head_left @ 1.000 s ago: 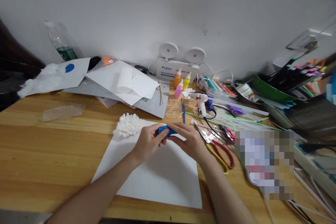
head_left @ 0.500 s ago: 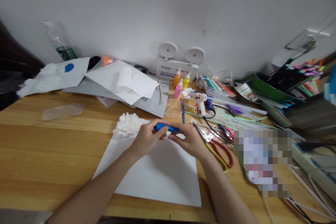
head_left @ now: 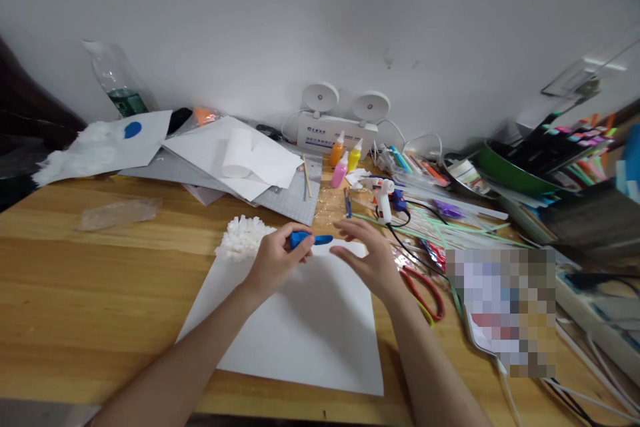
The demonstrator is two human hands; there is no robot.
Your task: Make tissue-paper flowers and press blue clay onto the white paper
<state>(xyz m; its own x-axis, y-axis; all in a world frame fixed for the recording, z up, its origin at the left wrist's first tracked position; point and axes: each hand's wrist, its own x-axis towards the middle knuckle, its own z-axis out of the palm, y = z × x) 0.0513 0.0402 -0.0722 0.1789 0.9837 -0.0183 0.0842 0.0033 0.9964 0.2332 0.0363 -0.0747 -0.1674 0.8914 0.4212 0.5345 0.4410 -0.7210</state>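
Observation:
My left hand (head_left: 277, 259) pinches a small blue clay piece (head_left: 306, 239) above the top edge of a white paper sheet (head_left: 300, 327) on the wooden table (head_left: 75, 280). My right hand (head_left: 367, 255) hovers just right of the blue piece with its fingers spread and nothing in it. A white fluffy cluster (head_left: 243, 237) lies just left of my left hand.
Red-handled scissors (head_left: 425, 290) lie right of my right hand, near a white glue gun (head_left: 384, 200) and small paint bottles (head_left: 345, 157). Stacked white sheets (head_left: 230, 157) and a grey mat lie at the back. Straws, pens and cables crowd the right side.
My right hand has let go of the blue piece and opened, drawing slightly to the right. My left hand keeps hold of the piece and has lifted it a little.

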